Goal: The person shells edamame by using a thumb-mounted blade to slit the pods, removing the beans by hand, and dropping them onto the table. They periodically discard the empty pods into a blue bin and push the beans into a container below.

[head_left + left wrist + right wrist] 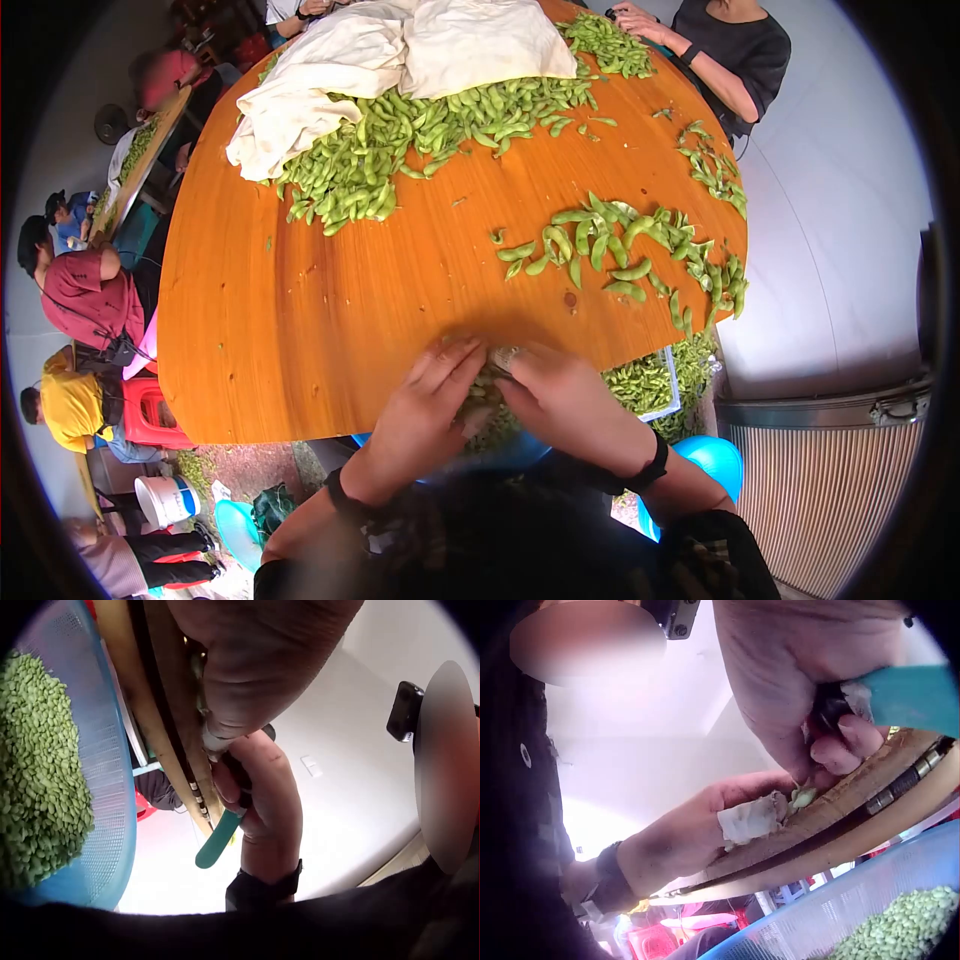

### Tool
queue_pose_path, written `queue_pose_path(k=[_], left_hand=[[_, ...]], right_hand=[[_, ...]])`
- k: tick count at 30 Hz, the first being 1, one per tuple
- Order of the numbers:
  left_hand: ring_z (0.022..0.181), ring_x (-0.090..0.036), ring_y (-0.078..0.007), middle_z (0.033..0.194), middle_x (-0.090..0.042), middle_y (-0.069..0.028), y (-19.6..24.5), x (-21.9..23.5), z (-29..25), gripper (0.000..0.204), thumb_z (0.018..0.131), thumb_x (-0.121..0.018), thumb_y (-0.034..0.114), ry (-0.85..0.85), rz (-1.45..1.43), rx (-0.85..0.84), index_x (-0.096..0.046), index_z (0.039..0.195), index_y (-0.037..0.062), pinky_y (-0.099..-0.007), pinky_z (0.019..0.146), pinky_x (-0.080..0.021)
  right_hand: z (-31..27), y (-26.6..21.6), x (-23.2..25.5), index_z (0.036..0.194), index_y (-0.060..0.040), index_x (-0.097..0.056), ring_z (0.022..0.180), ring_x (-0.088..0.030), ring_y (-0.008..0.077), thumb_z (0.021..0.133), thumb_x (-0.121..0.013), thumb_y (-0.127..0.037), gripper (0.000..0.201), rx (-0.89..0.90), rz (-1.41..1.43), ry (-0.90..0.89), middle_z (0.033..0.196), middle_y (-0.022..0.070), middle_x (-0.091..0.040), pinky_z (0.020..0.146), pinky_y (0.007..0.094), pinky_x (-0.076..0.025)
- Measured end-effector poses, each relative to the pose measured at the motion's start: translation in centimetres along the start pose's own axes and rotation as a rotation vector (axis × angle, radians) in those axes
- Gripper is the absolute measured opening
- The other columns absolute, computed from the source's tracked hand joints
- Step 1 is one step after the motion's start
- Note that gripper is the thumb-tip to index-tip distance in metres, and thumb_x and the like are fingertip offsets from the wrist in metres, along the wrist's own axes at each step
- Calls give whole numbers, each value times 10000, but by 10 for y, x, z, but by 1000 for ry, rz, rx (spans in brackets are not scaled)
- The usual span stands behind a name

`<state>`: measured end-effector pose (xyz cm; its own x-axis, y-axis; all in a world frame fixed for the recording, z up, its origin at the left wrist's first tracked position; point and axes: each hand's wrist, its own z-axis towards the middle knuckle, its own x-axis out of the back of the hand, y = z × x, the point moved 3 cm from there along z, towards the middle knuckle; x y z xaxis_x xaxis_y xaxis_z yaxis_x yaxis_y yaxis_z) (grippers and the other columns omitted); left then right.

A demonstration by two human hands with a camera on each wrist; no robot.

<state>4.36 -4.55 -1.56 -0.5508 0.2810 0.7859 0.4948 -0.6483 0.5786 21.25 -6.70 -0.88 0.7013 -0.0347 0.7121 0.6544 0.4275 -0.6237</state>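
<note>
Close together at the table's near edge are my left hand [425, 405] and right hand [575, 405]. In the right wrist view, the left hand [679, 825], with white tape [750, 820] round a digit, pinches a green pod [802, 798] against the wooden edge. The right hand [802, 682] curls its fingers round a tool with a teal handle [915, 697]; its fingertips are beside the pod. The handle [219, 840] also shows below the right hand [271, 795] in the left wrist view. The tool's tip is hidden.
A blue basket [124, 750] of shelled green beans [37, 765] stands below the table edge. Pods [600, 240] lie scattered on the table [330, 300] at right; a larger heap [350, 180] lies partly under white cloth [480, 50]. Another person [740, 60] is at the far right.
</note>
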Motion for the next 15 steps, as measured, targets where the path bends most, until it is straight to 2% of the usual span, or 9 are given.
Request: queue_pose_path(k=[1,3,5,6,7,9,12,13,15], left_hand=[[1246,-488,-357,1344,-500,-184,1,-1,-3,684,685,-768,102,0,0,0,-506,1305,-21,-494,1103,-341],[1170,-546,-338,1251,-573,-160,6,-2,-10,598,663,-753,95,30,63,-82,-574,1224,-11,-441,978,-440],[1146,-563,-304,1220,-595,-131,9,-1,-21,559,667,-746,110,13,125,-137,-601,1198,12,-413,923,-452],[1121,-580,-271,1190,-617,-103,12,-2,-26,521,671,-739,125,-5,185,-194,-628,1172,35,-385,868,-464],[1121,-580,-271,1190,-617,-103,15,0,-32,521,671,-739,125,-4,186,-193,-628,1172,35,-385,868,-464],[1083,-599,-209,1137,-643,-49,24,-3,-47,445,697,-706,128,-182,306,-269,-665,1138,88,-355,792,-458],[1033,-612,-212,1078,-652,-31,6,-18,-74,423,722,-672,110,-196,146,-343,-656,1145,118,-376,783,-471],[1033,-612,-212,1078,-652,-31,-6,-28,-83,423,722,-672,110,-195,147,-344,-656,1145,118,-376,783,-471],[994,-611,-265,1031,-648,-47,-39,-56,-102,388,739,-651,103,-440,54,-107,-642,1126,118,-391,790,-485]], right_hand=[[-3,0,4,820,0,-499,679,-598,393,850,-608,-73,134,2,62,-24,746,166,-545,577,448,-485],[-12,0,11,811,2,-497,705,-594,398,847,-623,-72,151,4,125,-50,745,172,-544,596,450,-481],[-24,0,12,809,1,-504,720,-583,397,846,-648,-80,169,-14,200,-119,759,177,-555,605,453,-466],[-30,-1,11,809,1,-504,720,-583,397,846,-648,-80,169,-12,200,-120,759,177,-555,605,453,-466],[-37,-1,11,821,0,-512,713,-579,395,849,-649,-81,161,-48,245,-91,765,175,-562,600,452,-462],[-48,-2,15,832,-1,-521,706,-575,393,853,-650,-82,154,-84,286,-61,772,173,-568,594,451,-458],[-65,3,23,861,-4,-541,701,-576,397,857,-652,-83,137,-179,268,-72,752,177,-565,593,447,-460],[-73,11,21,887,-5,-554,700,-581,403,865,-647,-91,128,-252,223,-123,738,188,-566,594,449,-464],[-86,21,13,912,-6,-568,699,-586,408,873,-642,-100,125,-323,177,-174,724,200,-567,596,451,-467]])
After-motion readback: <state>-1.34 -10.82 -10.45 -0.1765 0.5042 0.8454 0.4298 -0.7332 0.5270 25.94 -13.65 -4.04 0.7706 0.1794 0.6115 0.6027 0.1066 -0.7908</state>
